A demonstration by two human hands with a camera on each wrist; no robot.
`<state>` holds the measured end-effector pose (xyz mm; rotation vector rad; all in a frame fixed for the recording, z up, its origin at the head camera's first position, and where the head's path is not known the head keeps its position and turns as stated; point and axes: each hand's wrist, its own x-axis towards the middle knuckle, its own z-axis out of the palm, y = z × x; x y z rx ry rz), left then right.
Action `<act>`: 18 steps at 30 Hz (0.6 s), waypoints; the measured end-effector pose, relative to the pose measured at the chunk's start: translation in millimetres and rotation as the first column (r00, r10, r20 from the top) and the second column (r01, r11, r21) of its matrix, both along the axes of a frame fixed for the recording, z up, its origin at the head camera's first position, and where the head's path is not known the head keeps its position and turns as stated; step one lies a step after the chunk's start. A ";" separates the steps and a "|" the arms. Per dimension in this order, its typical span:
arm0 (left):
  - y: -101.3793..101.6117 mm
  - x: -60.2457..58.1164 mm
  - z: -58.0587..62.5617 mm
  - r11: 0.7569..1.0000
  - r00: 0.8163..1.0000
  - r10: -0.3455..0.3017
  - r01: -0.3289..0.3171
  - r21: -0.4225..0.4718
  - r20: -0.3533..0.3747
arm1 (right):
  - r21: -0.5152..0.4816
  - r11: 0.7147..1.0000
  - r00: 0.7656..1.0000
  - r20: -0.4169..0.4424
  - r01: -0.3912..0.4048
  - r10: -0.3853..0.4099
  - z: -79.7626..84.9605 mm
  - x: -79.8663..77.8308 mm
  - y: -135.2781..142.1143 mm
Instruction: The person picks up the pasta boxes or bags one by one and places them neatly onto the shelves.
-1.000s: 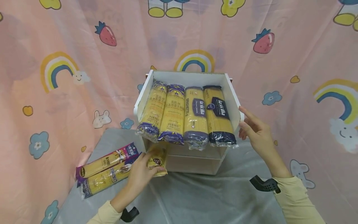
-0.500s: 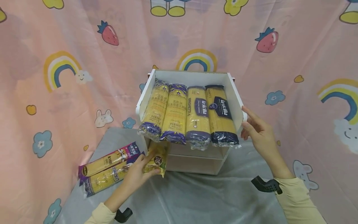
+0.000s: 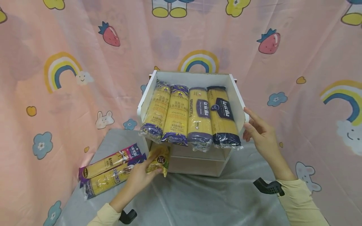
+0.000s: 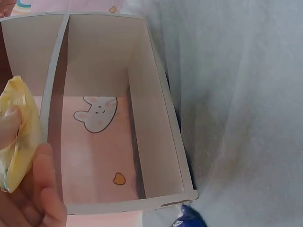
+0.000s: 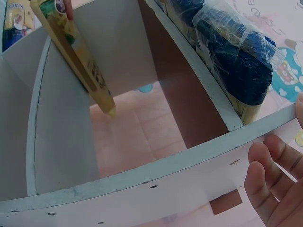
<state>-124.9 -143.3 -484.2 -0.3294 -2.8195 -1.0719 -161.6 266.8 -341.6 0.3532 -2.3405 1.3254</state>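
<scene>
A white wooden shelf (image 3: 197, 172) stands mid-table, its top tray packed with several spaghetti packs (image 3: 176, 117). My left hand (image 3: 138, 176) pinches a yellow plastic pasta pack (image 3: 162, 159) between thumb and fingers, at the left of the opening below the tray. In the right wrist view this pasta pack (image 5: 78, 56) reaches into the compartment under the top tray, tilted; its far end is partly hidden by the tray packs in the head view. My right hand (image 3: 261, 133) touches the shelf's right side edge with index finger and thumb, other fingers loosely bent.
Two more pasta packs, one purple-ended (image 3: 110, 161) and one blue-ended (image 3: 108, 181), lie side by side on the grey cloth (image 3: 203, 201), left of the shelf. A lower compartment (image 4: 99, 156) is split off by a divider board. A pink patterned curtain (image 3: 127, 62) hangs behind.
My left hand has turned and shifted the yellow pasta pack slightly at the compartment's left side, so more of its front shows. My right hand stays at the shelf edge.
</scene>
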 end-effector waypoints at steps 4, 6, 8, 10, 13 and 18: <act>0.8 -4.9 -1.4 0.997 1.000 0.018 -0.016 0.077 -0.019 | -0.001 1.000 1.000 -0.003 -0.001 0.001 -0.5 -0.2 0.0; 0.6 -7.8 -3.0 0.994 0.999 0.017 -0.013 0.112 -0.033 | 0.002 1.000 1.000 -0.003 0.000 0.000 -0.9 -0.2 0.1; -0.3 -10.3 -4.4 0.991 0.999 0.007 -0.001 0.133 -0.045 | 0.003 1.000 1.000 -0.002 -0.001 0.001 -1.1 -0.2 0.2; -1.9 -12.6 -5.8 0.985 0.999 -0.015 0.022 0.169 -0.041 | 0.002 1.000 1.000 -0.001 0.002 -0.002 -1.1 -0.4 0.2; -6.6 -15.5 -7.9 0.967 0.996 -0.077 0.083 0.241 -0.034 | 0.001 1.000 1.000 0.000 0.003 -0.003 -0.9 -0.5 0.3; -20.2 -18.7 -10.4 0.927 0.980 -0.191 0.196 0.319 -0.048 | 0.005 1.000 1.000 0.004 0.004 -0.004 -1.3 -0.9 0.5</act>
